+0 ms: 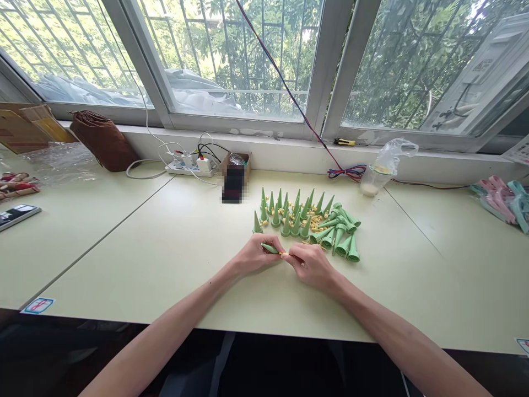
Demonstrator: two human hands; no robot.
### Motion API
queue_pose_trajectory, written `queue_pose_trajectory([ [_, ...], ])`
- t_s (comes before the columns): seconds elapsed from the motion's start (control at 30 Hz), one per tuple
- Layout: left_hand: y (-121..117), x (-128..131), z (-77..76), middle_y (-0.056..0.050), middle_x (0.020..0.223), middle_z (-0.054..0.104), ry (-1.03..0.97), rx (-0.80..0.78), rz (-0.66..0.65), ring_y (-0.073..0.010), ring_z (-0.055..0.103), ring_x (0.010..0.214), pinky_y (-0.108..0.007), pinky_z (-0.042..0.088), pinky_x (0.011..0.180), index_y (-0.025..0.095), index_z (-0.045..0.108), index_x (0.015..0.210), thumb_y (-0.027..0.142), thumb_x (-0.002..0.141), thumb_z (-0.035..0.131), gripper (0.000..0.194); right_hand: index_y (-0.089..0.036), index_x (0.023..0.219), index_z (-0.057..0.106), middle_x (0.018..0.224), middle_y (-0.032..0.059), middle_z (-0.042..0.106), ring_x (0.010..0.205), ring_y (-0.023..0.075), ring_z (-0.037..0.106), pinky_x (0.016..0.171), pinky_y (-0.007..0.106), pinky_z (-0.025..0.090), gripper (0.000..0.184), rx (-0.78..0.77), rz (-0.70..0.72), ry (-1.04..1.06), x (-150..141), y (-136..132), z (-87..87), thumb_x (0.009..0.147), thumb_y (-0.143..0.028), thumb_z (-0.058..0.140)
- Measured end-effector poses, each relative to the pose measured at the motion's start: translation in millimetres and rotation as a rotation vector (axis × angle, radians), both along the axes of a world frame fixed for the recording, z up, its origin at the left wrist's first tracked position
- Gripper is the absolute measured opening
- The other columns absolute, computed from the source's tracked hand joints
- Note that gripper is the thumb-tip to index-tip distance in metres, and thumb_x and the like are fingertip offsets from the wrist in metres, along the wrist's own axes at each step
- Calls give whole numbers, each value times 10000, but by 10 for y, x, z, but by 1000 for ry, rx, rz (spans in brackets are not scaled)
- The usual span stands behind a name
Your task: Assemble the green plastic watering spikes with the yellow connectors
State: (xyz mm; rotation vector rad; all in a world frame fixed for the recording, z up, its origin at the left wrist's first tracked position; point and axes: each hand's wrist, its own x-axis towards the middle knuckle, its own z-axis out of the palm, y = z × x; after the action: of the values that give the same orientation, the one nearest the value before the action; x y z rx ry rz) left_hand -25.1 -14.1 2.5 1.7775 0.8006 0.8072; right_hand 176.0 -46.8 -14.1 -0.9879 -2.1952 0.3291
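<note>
Over the table, my left hand is closed around a small green plastic cone, which lies nearly level with its tip to the left. My right hand pinches a small yellow piece against the cone's wide end; the fingers partly hide where they meet. Just beyond my hands, several green cones stand upright in rough rows. To their right, more green cones lie in a heap on their sides. Small yellow pieces are scattered among both groups.
Along the window sill are a power strip, a small cardboard box, a coiled red-and-blue cable and a bagged plastic cup. A brown pouch and a phone lie left; pink and blue items lie far right.
</note>
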Motion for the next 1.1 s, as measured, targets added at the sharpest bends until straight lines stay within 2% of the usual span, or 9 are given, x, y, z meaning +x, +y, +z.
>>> queue_pose_trajectory([
  [0.23, -4, -9, 14, -55, 752, 693, -5, 3, -12, -147, 642, 697, -236, 513, 614, 123, 678, 728, 352, 746, 767, 246, -186, 627, 484, 586, -14, 455, 516, 105, 347, 517, 262, 249, 348, -2, -9, -15, 5, -11, -1, 965, -270, 493],
  [0.6, -2, -6, 15, -54, 751, 689, -19, -11, -19, -145, 635, 692, -244, 518, 628, 120, 673, 716, 336, 737, 778, 241, -189, 627, 464, 583, -16, 446, 518, 108, 337, 517, 261, 249, 343, -2, 14, 10, 8, -4, 1, 961, -265, 486],
  [0.87, -6, -3, -5, -51, 765, 686, -21, -6, -9, -136, 627, 701, -222, 496, 615, 119, 676, 741, 265, 757, 762, 170, -186, 627, 453, 584, -18, 454, 527, 106, 347, 528, 253, 264, 348, -19, -10, 18, 13, -6, 9, 957, -282, 505],
  [1.1, 8, -2, -21, -52, 772, 694, -19, 4, -3, -134, 633, 702, -213, 489, 614, 117, 679, 747, 256, 763, 754, 159, -178, 675, 508, 616, -16, 503, 534, 98, 395, 541, 237, 280, 299, -36, -22, -4, 23, -19, 40, 945, -300, 539],
])
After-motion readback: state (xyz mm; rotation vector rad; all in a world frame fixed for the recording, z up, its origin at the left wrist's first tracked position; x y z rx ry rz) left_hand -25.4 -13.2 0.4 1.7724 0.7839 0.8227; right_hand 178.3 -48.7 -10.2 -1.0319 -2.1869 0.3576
